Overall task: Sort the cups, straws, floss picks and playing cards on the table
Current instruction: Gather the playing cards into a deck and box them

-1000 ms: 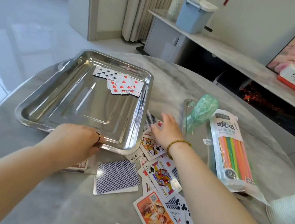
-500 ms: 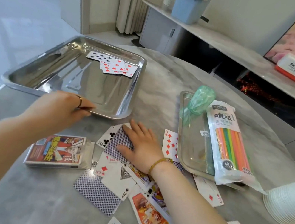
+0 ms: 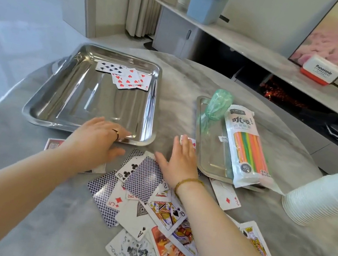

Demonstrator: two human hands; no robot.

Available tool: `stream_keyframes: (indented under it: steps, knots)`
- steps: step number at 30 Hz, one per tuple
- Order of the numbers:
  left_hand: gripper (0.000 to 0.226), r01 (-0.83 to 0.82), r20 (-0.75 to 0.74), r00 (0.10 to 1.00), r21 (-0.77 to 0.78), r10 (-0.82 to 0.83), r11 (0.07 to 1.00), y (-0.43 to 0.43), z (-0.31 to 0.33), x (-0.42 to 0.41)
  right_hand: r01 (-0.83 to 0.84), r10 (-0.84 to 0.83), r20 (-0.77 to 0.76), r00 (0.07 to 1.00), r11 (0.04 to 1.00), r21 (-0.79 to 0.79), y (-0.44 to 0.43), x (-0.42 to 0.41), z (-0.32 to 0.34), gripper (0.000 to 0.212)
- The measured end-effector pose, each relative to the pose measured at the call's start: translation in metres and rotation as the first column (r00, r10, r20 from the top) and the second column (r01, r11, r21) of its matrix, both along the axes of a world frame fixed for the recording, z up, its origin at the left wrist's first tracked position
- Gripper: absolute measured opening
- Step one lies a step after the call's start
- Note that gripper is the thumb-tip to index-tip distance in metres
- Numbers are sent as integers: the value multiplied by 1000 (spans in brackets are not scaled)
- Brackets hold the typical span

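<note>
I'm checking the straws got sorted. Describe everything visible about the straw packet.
The straw packet is a clear plastic bag with a white printed top and a round 40 label, holding orange, yellow, green and pink straws. It lies flat on the smaller steel tray, its near end overhanging the rim. A green pouch touches its far left corner.
</note>
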State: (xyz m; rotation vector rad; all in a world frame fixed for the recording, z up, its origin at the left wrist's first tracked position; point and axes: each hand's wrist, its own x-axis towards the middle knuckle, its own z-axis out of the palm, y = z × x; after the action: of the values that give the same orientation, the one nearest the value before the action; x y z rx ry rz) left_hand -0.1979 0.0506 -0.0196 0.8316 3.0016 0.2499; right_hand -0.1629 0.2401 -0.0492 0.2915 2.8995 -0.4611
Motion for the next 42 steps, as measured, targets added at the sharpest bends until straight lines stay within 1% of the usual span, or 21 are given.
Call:
stream_keyframes:
  steps: [2,4,7,10,14,15,17,18,20,21,24,26,28,30,32,34,38,42]
  knots:
    - [48,22,-11,1000,4,-22,1000,-1,2,8,68,-69,46,997,997,28,-5,-8,-4,76]
    - [49,45,20,999,-14,-44,999,-1,4,14,76,-77,70,995,997,14,-9,-9,-5,74]
    - [49,69,81,995,-52,-64,996,1,6,23,-26,29,82,996,999,-29,-12,7,-1,66]
    - [51,72,94,994,-92,-63,993,4,6,35,-121,129,72,989,988,-100,-14,36,2,58]
    - [54,111,139,985,-69,-101,991,12,5,62,-261,273,43,961,948,-182,-21,78,7,52]
    - [57,119,161,981,-55,-108,991,13,4,68,-281,292,25,956,936,-214,-22,86,9,50]
    - [65,124,229,967,-40,-111,992,15,-3,77,-260,261,-35,965,924,-280,-21,93,12,47]
    - [67,126,264,958,-51,-108,991,16,-7,81,-239,230,-63,971,933,-271,-17,92,13,47]
    - [69,134,293,950,-88,-103,987,17,-14,86,-182,170,-76,982,966,-181,-5,82,13,48]
    - [68,134,290,952,-99,-100,986,16,-15,90,-145,138,-53,989,979,-143,1,75,12,50]
    - [68,138,286,952,-96,-105,986,15,-16,98,-49,52,81,995,998,-35,11,57,8,61]
    - [68,145,286,952,-97,-112,985,14,-16,103,-23,21,106,994,1000,17,12,51,6,64]
    - [69,149,298,948,-114,-109,982,13,-14,104,-45,45,99,994,999,-3,6,50,7,62]
    - [71,143,311,945,-117,-101,983,13,-12,102,-116,121,92,988,992,-57,-2,59,8,57]
    - [71,120,320,943,-85,-87,989,14,-11,100,-201,208,84,975,976,-87,-7,75,7,54]
    - [71,105,322,944,-70,-77,992,15,-11,101,-248,255,63,965,963,-104,-8,94,7,53]
    - [69,91,294,954,-89,-61,992,13,-10,105,-294,306,87,948,947,-128,-2,123,13,53]
    - [67,22,296,955,-85,4,996,10,-12,114,-304,323,118,939,940,-155,6,142,19,54]
